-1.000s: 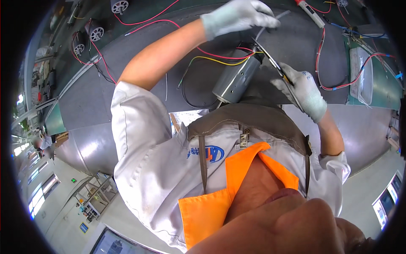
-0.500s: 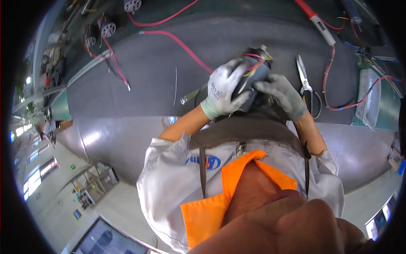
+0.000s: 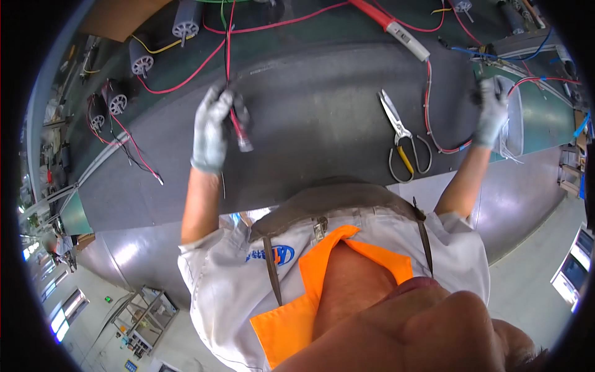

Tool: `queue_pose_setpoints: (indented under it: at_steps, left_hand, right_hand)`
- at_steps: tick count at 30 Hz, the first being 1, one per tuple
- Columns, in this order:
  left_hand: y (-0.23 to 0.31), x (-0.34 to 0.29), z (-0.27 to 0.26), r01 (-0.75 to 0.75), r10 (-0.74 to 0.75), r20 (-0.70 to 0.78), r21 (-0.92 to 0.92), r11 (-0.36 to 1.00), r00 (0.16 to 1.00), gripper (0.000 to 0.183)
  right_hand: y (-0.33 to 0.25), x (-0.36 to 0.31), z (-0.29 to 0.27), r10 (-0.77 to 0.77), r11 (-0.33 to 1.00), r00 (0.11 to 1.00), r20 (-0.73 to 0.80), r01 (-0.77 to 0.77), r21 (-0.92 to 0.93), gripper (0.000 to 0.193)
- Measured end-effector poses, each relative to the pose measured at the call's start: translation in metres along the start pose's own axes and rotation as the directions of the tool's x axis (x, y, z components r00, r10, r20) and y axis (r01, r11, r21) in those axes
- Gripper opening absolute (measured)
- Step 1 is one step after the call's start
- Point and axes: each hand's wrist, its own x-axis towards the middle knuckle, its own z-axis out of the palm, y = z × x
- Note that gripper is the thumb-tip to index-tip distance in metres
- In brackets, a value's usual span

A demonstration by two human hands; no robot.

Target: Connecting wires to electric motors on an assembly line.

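My left hand (image 3: 214, 127), in a whitish work glove, is closed round red and black wires (image 3: 229, 59) at the left part of the dark bench mat. A blurred red sleeve end (image 3: 242, 136) pokes out below its fingers, towards me. Far to the right, my gloved right hand (image 3: 493, 111) is over the long white tray (image 3: 515, 124) with its fingers curled. What they hold, if anything, is hidden. Between the hands lie scissors (image 3: 400, 133), blades pointing away, one handle yellow. Thin white strips (image 3: 509, 149) hang over the tray's near end.
Several grey cylindrical motors (image 3: 186, 25) with wires stand at the far left. A red and white handheld tool (image 3: 406, 40) trails a red cable (image 3: 427, 105) towards the tray. Blue wire (image 3: 496, 57) lies at the back right. Cardboard (image 3: 118, 18) shows at the far left edge.
Half a second ago both hands held a dark motor at the middle, close to me. Now they are wide apart, the left on wires, the right at the tray. The view has shifted too.
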Motion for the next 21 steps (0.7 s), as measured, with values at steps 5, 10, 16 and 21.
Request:
queue_pose_setpoints:
  at_steps: [5,10,16,21]
  left_hand:
    - [-0.014,-0.081,0.021,0.359,-0.369,-0.055,-0.143,0.922,0.928,0.038]
    - [-0.012,-0.077,0.033,0.223,-0.201,0.112,-0.262,0.939,0.973,0.03]
    - [-0.017,-0.041,0.057,0.223,-0.128,0.236,-0.438,0.871,0.963,0.028]
    - [-0.022,-0.028,0.074,0.191,-0.103,0.218,-0.43,0.882,0.97,0.03]
  right_hand:
    - [-0.036,0.061,0.012,0.075,0.942,0.952,0.296,-0.165,0.292,0.028]
    - [-0.13,-0.06,0.063,0.166,0.97,0.465,0.87,0.08,-0.229,0.019]
    - [-0.12,-0.183,0.102,-0.073,0.994,-0.035,0.997,-0.085,0.07,0.021]
    - [-0.121,-0.206,0.099,-0.076,0.906,0.398,0.914,-0.355,0.23,0.022]
